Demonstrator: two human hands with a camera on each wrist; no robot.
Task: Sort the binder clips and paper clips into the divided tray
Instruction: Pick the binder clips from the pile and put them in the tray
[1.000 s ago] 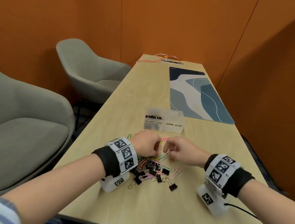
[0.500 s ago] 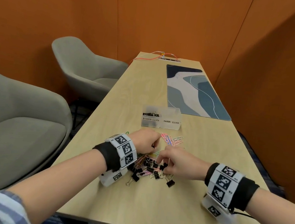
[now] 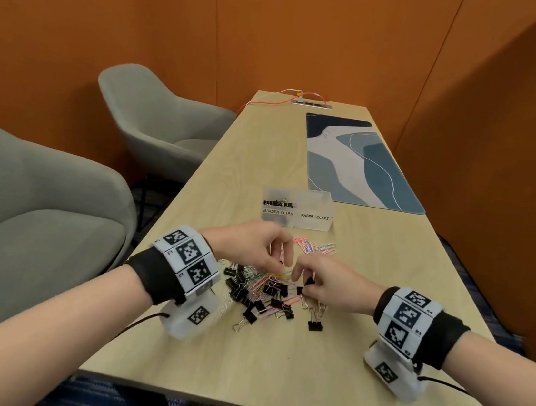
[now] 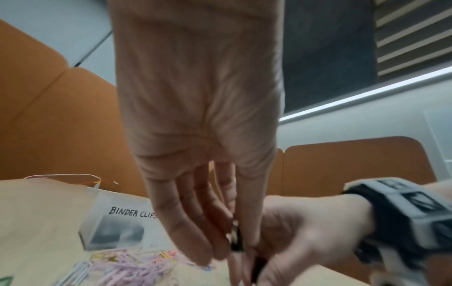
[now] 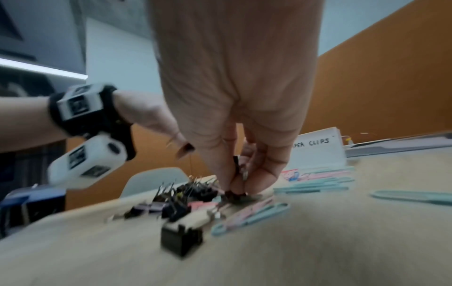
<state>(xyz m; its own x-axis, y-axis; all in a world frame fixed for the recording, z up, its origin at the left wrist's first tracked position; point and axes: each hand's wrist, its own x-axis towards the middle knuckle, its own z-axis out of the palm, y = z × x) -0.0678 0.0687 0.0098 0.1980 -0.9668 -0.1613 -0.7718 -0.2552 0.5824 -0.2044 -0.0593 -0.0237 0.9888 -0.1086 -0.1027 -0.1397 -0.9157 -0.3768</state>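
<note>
A mixed pile (image 3: 258, 294) of black binder clips and coloured paper clips lies between my wrists. Over its right edge, my right hand (image 3: 304, 283) pinches a black binder clip (image 3: 309, 281) between thumb and fingertips; the right wrist view shows the same grip (image 5: 238, 185) on the clip (image 5: 233, 193). My left hand (image 3: 281, 258) hovers just left of it with its fingers hanging loosely (image 4: 225, 255), and I see nothing held in it. A heap of paper clips (image 3: 315, 246) lies on the table in front of the clear divided tray (image 3: 311, 223). Its left compartment, labelled BINDER CLIPS, holds several binder clips (image 3: 278, 203).
A blue patterned desk mat (image 3: 359, 160) lies beyond the tray on the right. A power strip with an orange cable (image 3: 311, 103) sits at the table's far end. Two grey armchairs (image 3: 156, 115) (image 3: 23, 206) stand along the left side. A stray binder clip (image 3: 315, 325) lies nearer me.
The paper clips both hands held near the tray now lie on the table in front of it. My right hand moved back to the pile and pinched a binder clip; my left hand barely moved.
</note>
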